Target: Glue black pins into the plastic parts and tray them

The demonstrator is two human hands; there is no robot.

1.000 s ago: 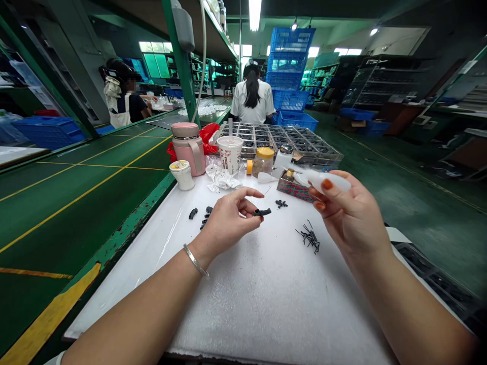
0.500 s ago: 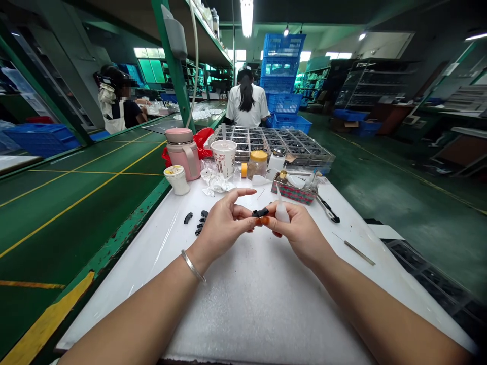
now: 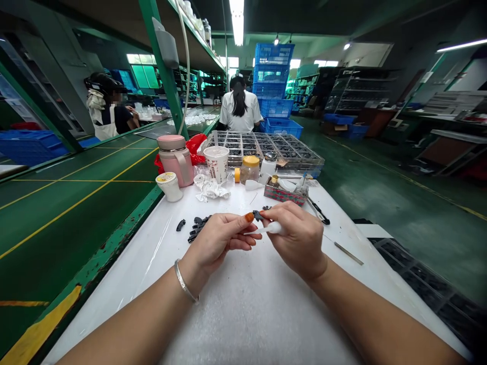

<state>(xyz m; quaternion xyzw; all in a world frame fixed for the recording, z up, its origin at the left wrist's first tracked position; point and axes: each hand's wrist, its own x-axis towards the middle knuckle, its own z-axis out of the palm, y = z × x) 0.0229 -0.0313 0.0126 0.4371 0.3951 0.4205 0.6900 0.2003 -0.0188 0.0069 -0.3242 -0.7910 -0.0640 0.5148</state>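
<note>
A small black curved part [image 3: 257, 216] is between my two hands, touching the fingertips of both. My left hand [image 3: 218, 238] is closed at the thumb and fingers around the part's left end. My right hand [image 3: 300, 235] pinches its right end and also grips a white squeeze bottle [image 3: 274, 227] with a thin nozzle pointing left, below the part. More black curved parts [image 3: 196, 229] lie in a cluster by my left hand, partly hidden behind it. One black piece [image 3: 180, 225] sits apart to the left. A few small dark pieces [image 3: 267, 208] lie beyond my right hand.
Across the white tabletop's [image 3: 243, 314] back stand a pink flask [image 3: 178, 162], a paper cup [image 3: 216, 163], jars [image 3: 250, 170] and a small box of tools [image 3: 285, 192]. A cutter [image 3: 318, 212] and thin metal tool [image 3: 348, 253] lie right. Partitioned trays [image 3: 300, 154] stand behind.
The squeeze bottle has tipped from upright to pointing left. My right hand has turned over, knuckles up, and the left fingers have shifted on the part. The view has swung slightly.
</note>
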